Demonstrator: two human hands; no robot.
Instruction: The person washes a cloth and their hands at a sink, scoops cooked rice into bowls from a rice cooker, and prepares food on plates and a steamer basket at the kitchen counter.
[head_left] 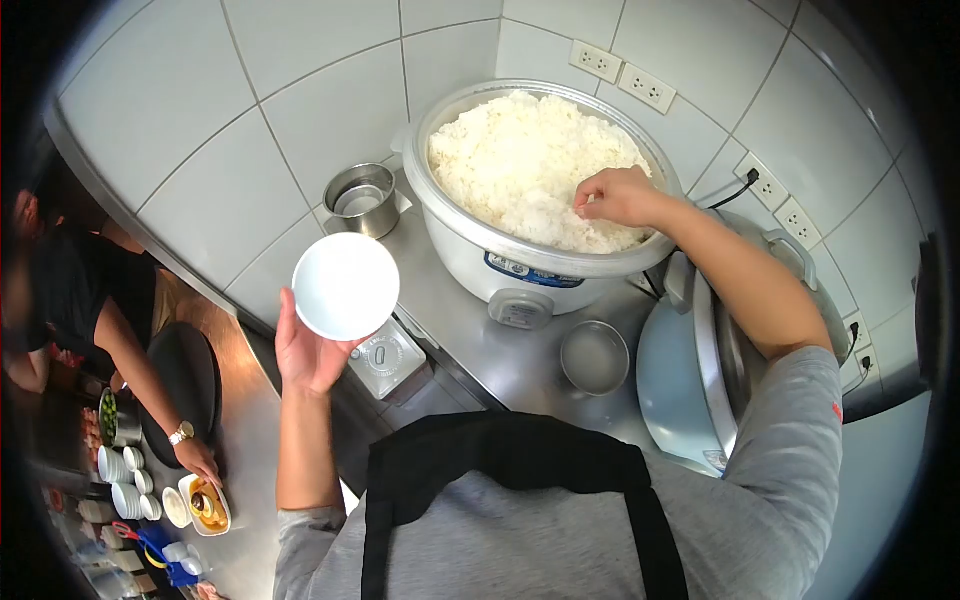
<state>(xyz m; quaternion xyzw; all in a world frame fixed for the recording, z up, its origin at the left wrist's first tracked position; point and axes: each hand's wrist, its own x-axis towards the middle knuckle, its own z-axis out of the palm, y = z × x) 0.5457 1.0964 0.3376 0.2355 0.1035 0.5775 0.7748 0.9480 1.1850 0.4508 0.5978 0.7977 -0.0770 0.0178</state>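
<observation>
My left hand (310,350) holds up a white bowl (347,287) from below and the side; no food shows inside it. My right hand (622,197) is at the right part of the heaped white rice (530,165), its fingers bent and pressed together at the surface. Whether anything is between those fingertips is hidden. The rice fills a large round rice cooker (520,262) with a silver rim, which stands on the steel counter in the corner.
Metal tins (361,200) stand left of the cooker, and a round metal bowl (595,358) sits in front. A second large cooker (680,370) is at the right. At the lower left, a co-worker's hand (200,463) touches a food dish (207,506) near stacked cups (127,500).
</observation>
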